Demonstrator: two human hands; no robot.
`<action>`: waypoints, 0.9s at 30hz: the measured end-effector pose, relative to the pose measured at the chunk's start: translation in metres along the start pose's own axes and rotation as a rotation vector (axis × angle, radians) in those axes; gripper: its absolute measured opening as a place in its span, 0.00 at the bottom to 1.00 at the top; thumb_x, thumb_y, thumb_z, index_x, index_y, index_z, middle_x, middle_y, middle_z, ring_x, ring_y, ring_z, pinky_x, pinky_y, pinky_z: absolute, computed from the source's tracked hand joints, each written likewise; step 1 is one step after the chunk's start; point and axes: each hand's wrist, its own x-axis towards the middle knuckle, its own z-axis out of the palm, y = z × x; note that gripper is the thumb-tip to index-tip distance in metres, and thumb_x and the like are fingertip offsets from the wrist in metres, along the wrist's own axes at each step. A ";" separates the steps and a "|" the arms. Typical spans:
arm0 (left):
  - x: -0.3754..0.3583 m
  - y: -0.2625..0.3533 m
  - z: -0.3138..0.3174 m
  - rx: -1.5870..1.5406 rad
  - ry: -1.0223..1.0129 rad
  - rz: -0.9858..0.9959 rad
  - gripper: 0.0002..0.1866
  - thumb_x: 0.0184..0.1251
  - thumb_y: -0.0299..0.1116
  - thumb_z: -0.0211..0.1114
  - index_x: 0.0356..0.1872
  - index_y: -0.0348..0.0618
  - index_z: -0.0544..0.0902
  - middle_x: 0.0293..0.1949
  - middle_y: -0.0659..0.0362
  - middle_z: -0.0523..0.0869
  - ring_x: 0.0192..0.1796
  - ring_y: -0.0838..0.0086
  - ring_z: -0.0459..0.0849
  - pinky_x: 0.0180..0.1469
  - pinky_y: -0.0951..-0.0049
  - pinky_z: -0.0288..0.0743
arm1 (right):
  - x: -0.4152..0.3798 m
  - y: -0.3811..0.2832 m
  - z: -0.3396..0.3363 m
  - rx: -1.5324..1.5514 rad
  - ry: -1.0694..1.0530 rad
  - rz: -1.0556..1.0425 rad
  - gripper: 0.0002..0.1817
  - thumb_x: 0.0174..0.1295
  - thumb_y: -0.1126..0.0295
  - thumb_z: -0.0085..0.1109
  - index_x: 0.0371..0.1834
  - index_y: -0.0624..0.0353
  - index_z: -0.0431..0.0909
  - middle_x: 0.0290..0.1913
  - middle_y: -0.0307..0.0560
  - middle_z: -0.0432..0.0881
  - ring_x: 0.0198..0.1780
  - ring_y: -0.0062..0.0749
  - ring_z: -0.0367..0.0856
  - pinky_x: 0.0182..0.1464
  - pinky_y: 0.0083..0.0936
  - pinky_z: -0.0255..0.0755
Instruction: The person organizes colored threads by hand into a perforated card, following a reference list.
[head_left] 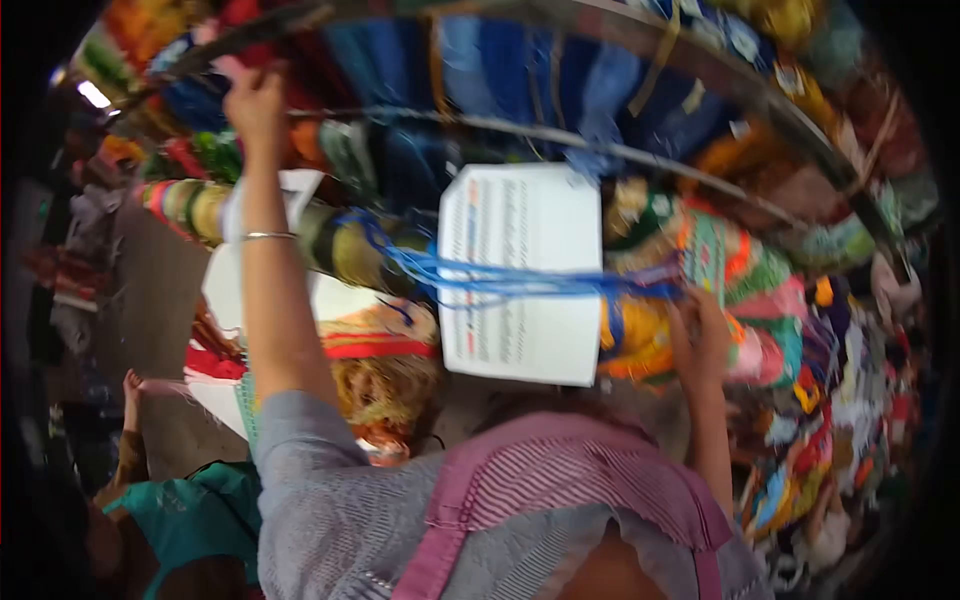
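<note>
My left hand (pixel 258 105) is raised at the upper left, its fingers curled beside a pink strip (pixel 230 68) and red yarn hanks. Blur hides what is in its grip. My right hand (pixel 697 335) is at the right, fingertips closed at the end of a bundle of blue yarn strands (pixel 530 284). The strands stretch sideways from an olive yarn-wrapped roll (pixel 360 255) across a white printed sheet (pixel 560 340) with rows of text and small coloured marks. Orange-yellow yarn (pixel 640 335) lies just left of my right hand.
Blue yarn hanks (pixel 465 65) hang behind a thin rail (pixel 560 132) and under a curved dark bar (pixel 700 55). Tan yarn (pixel 380 390) hangs below the roll. Another person in a teal top (pixel 200 525) is at the lower left. Colourful bundles (pixel 800 480) pile up at the right.
</note>
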 end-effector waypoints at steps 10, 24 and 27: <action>-0.006 0.012 -0.003 -0.676 -0.214 -0.287 0.11 0.67 0.33 0.66 0.45 0.38 0.86 0.37 0.62 0.88 0.33 0.88 0.78 0.30 0.86 0.66 | 0.022 -0.047 0.032 0.085 -0.208 -0.156 0.09 0.56 0.74 0.64 0.39 0.58 0.78 0.30 0.45 0.80 0.32 0.41 0.79 0.36 0.34 0.72; -0.021 -0.013 -0.014 -0.283 -0.130 -0.117 0.10 0.67 0.34 0.65 0.39 0.36 0.86 0.24 0.65 0.83 0.28 0.86 0.77 0.31 0.84 0.69 | 0.029 -0.069 0.066 0.108 -0.282 -0.405 0.09 0.56 0.72 0.63 0.39 0.59 0.77 0.31 0.47 0.80 0.35 0.42 0.79 0.39 0.34 0.73; -0.033 -0.006 -0.022 -0.244 -0.175 -0.122 0.11 0.67 0.34 0.65 0.36 0.35 0.85 0.23 0.65 0.82 0.27 0.86 0.76 0.31 0.84 0.68 | 0.034 -0.070 0.072 0.131 -0.268 -0.432 0.08 0.57 0.72 0.63 0.39 0.59 0.77 0.31 0.46 0.80 0.35 0.42 0.79 0.39 0.34 0.73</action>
